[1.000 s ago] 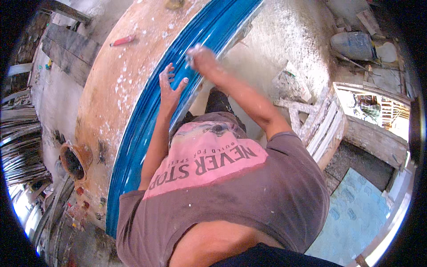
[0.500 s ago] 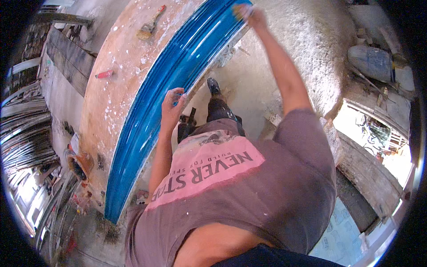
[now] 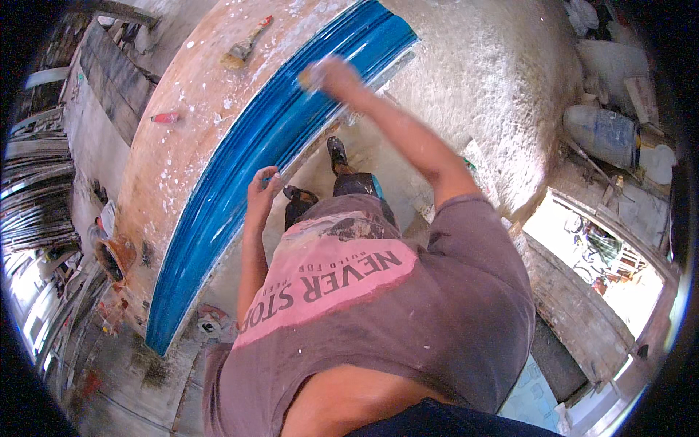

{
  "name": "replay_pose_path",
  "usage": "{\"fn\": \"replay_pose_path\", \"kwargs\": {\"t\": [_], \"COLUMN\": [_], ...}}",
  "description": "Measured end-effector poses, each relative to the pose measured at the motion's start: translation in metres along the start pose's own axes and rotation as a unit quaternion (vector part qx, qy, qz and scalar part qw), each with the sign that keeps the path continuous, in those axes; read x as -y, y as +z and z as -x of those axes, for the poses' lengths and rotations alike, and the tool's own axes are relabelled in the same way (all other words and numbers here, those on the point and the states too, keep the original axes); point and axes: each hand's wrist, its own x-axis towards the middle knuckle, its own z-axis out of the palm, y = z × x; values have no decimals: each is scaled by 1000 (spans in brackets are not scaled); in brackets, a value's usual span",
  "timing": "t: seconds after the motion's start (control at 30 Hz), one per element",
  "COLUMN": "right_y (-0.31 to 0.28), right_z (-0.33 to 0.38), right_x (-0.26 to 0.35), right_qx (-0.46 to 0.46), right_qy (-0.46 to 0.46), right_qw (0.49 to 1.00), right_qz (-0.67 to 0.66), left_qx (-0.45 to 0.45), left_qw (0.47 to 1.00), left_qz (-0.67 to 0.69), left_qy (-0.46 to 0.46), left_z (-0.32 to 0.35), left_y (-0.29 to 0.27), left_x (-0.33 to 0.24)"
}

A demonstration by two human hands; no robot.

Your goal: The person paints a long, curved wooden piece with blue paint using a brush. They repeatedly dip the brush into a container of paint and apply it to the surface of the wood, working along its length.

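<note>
A long, curved, glossy blue moulding (image 3: 218,189) with lengthwise grooves lies along the near edge of a round, paint-spattered table (image 3: 164,175). My right hand (image 3: 338,79) is closed round a small yellowish thing (image 3: 309,79) over the upper part of the moulding. Motion blur hides what kind of thing it is and whether it touches the surface. My left hand (image 3: 263,188) hangs beside the moulding's near edge with its fingers apart and loosely bent, holding nothing.
A paintbrush (image 3: 247,42) and a small red object (image 3: 165,117) lie on the table beyond the moulding. A blue drum (image 3: 603,135) lies at the right near wooden boards (image 3: 582,309). Bundled strips (image 3: 40,193) are stacked at the far left.
My right hand has swept left and nearer along the moulding with the yellowish thing, away from its upper right end. My left hand has shifted slightly down and left. The view has shifted a little.
</note>
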Motion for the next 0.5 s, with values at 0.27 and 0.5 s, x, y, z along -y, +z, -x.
{"fn": "replay_pose_path", "kwargs": {"t": [0.27, 0.5], "right_y": [-97, -8], "right_z": [-56, 24], "right_x": [-167, -107], "right_qx": [-231, -65], "right_qy": [-44, -63], "right_qw": [969, 980], "right_qz": [78, -176], "left_qx": [-17, -18], "left_qw": [999, 975], "left_qz": [15, 175], "left_qy": [35, -138], "left_z": [-1, 12], "left_y": [6, 15], "left_x": [14, 45]}}
